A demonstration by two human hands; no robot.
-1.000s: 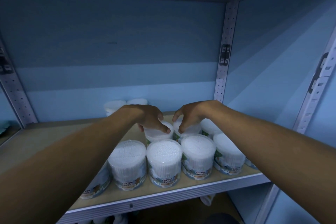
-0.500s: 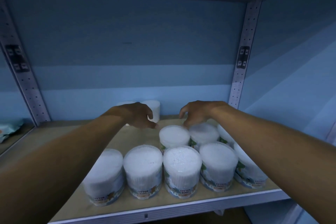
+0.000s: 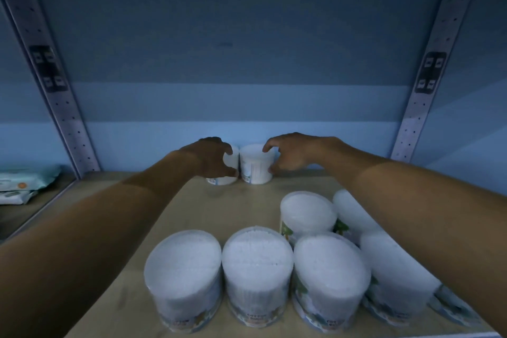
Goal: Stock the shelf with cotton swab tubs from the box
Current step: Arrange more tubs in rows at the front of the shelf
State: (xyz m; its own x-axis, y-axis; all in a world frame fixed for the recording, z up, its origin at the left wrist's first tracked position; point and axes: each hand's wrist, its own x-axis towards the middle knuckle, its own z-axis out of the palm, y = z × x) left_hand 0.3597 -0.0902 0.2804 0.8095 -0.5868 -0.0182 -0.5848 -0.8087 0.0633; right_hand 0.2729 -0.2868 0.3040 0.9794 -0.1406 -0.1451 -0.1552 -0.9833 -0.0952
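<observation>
Two white cotton swab tubs stand side by side at the back of the wooden shelf, against the blue wall. My left hand curls round the left back tub, thumb and fingers on its sides. My right hand grips the right back tub, index finger on its lid, thumb low on its side. Several more tubs stand in two rows at the shelf's front, among them one at the front left and one in the second row. The box is out of view.
Perforated metal uprights stand at the back left and back right. Soft packets lie on the neighbouring shelf to the left. The shelf board shows bare wood between the back tubs and the front rows.
Both hands left the second-row tubs and reached farther back to the two tubs by the wall, then closed round them. My view moved closer and shifted to the left.
</observation>
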